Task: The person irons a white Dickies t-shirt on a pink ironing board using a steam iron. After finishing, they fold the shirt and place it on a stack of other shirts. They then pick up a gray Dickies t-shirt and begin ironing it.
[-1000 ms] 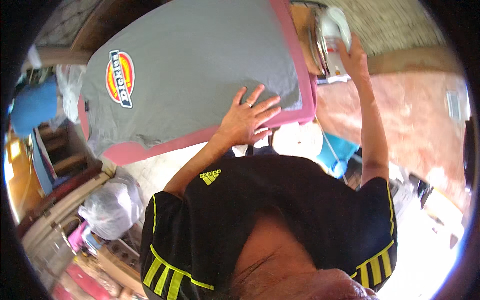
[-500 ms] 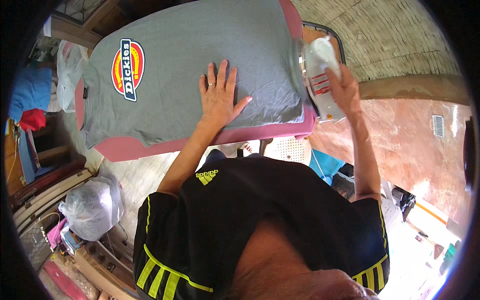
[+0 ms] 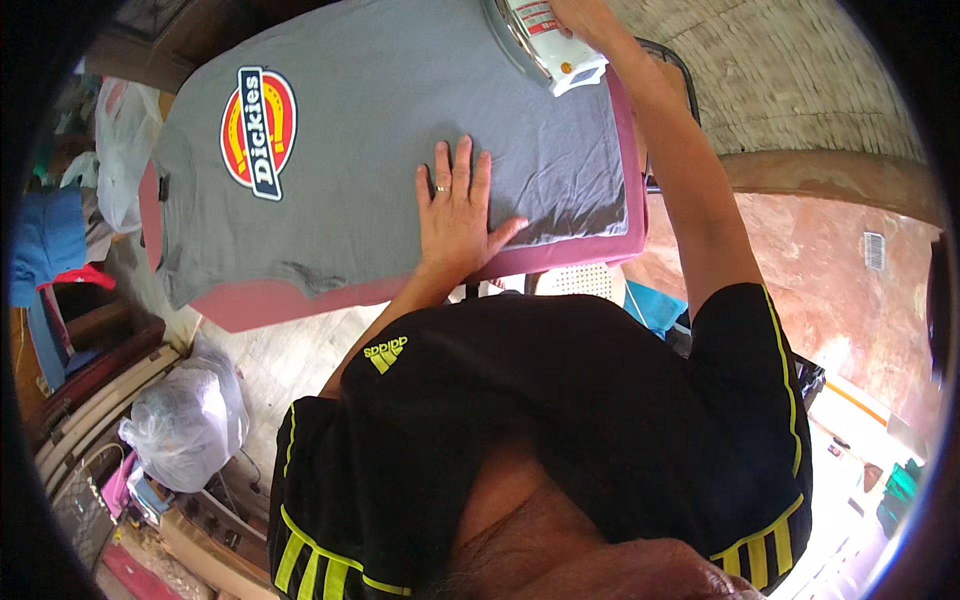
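Observation:
A grey T-shirt [image 3: 370, 130] with a colourful printed emblem lies spread over a pink-covered ironing board [image 3: 300, 303]. My left hand [image 3: 460, 215] rests flat on the shirt near its close edge, fingers spread, a ring on one finger. Toward the far right, my right hand [image 3: 585, 18] is closed on a white clothes iron [image 3: 548, 45] with a shiny metal base edge. The iron sits over the far right part of the shirt; its handle is partly cut off by the picture's upper edge. Small wrinkles show in the shirt right of my left hand.
On the floor at left stands a stuffed clear plastic bag [image 3: 185, 415]. Another plastic bag [image 3: 125, 150] hangs beyond the board's left end, near blue cloth [image 3: 50, 235]. A perforated stool seat [image 3: 575, 280] is under the board's near edge. A reddish wall panel [image 3: 800, 250] stands at right.
My right hand has carried the iron from beyond the board's right end to the far right part of the shirt. My left hand stays flat on the cloth. The view has shifted slightly.

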Available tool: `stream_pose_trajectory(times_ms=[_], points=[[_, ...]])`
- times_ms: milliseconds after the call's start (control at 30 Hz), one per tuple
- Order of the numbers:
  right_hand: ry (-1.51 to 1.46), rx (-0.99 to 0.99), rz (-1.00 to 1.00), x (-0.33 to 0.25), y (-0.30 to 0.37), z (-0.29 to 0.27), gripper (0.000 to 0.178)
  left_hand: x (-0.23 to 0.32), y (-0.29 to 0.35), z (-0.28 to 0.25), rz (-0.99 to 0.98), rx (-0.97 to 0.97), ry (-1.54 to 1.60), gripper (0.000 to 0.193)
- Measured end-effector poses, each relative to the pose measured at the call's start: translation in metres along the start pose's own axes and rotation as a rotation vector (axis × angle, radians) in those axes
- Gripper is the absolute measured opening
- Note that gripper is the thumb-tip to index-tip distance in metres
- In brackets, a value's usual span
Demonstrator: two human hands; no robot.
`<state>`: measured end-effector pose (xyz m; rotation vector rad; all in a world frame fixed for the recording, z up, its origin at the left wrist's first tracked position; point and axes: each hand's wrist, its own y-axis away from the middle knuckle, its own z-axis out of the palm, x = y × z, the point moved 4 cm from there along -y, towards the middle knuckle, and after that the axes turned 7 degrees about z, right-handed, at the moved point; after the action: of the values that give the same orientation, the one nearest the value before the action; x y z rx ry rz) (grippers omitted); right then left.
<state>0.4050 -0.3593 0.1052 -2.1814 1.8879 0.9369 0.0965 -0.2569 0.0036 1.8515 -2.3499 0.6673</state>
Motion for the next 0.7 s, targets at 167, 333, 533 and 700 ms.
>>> stream_pose_trajectory(times_ms=[167,333,533,700], points=[[0.323,0.269,-0.560,0.032,0.046,0.058,0.044,-0.035,0.027,-0.011,-0.252,0.030,-0.209,0.091],[-0.052,0.077,-0.428,0.043,0.215,0.078,0.043,-0.063,0.072,-0.035,-0.485,0.077,-0.334,0.088],[0.180,-0.052,-0.673,0.043,0.231,0.077,0.045,-0.066,0.106,-0.036,-0.588,0.178,-0.415,0.084],[0.310,0.084,-0.525,0.021,0.112,0.033,0.042,-0.066,0.108,-0.040,-0.590,0.219,-0.427,0.082]])
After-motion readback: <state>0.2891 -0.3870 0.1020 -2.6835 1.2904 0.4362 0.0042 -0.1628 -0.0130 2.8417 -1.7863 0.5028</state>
